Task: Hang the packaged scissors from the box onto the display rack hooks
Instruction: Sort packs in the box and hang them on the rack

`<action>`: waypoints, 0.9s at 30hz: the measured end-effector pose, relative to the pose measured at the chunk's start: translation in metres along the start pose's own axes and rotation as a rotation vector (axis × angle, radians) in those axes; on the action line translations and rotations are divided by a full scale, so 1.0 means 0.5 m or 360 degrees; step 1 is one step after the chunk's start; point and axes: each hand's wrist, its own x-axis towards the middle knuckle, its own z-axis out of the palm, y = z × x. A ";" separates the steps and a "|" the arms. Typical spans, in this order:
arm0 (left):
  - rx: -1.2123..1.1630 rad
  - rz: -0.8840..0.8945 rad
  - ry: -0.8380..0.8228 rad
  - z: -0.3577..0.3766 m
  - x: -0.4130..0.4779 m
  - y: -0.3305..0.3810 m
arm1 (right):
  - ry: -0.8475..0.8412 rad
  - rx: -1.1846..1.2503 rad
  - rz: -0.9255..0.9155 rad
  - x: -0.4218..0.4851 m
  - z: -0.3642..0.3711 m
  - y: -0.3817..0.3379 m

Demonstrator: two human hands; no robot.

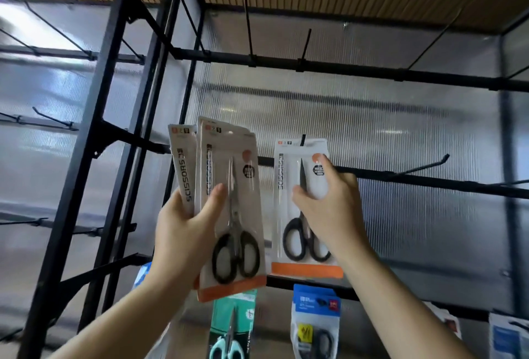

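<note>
At frame centre, grips a fan of scissors packs in the left hand, thumb clamped across the front one, fingers hidden behind. Just right of that, holds a single scissors pack with the right hand, thumb and forefinger spread on its face, top slot on a rack hook.

The word SCISSORS is running lengthwise in black capitals up the rear pack, just left of the left hand fingers. The same word is showing more faintly on the right pack, just left of the right hand fingers. The round black stickers above both sets of fingers and the lower packs beneath them are coming out too blurred to read.
</note>
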 end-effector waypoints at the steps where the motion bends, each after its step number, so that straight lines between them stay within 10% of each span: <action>1: -0.0017 -0.0005 -0.0035 0.000 0.002 0.004 | -0.0047 -0.0051 0.0018 0.002 0.005 0.003; 12: 0.0002 -0.0197 -0.0332 0.059 -0.009 -0.002 | -0.0271 -0.0295 0.0116 0.022 0.029 0.059; 19: 0.0079 -0.0183 -0.0367 0.093 -0.022 -0.016 | -0.0466 0.0546 0.0078 0.000 -0.023 0.005; 27: -0.0241 -0.0461 -0.0427 0.107 -0.015 -0.018 | -0.0068 0.0493 -0.0070 0.005 -0.008 0.020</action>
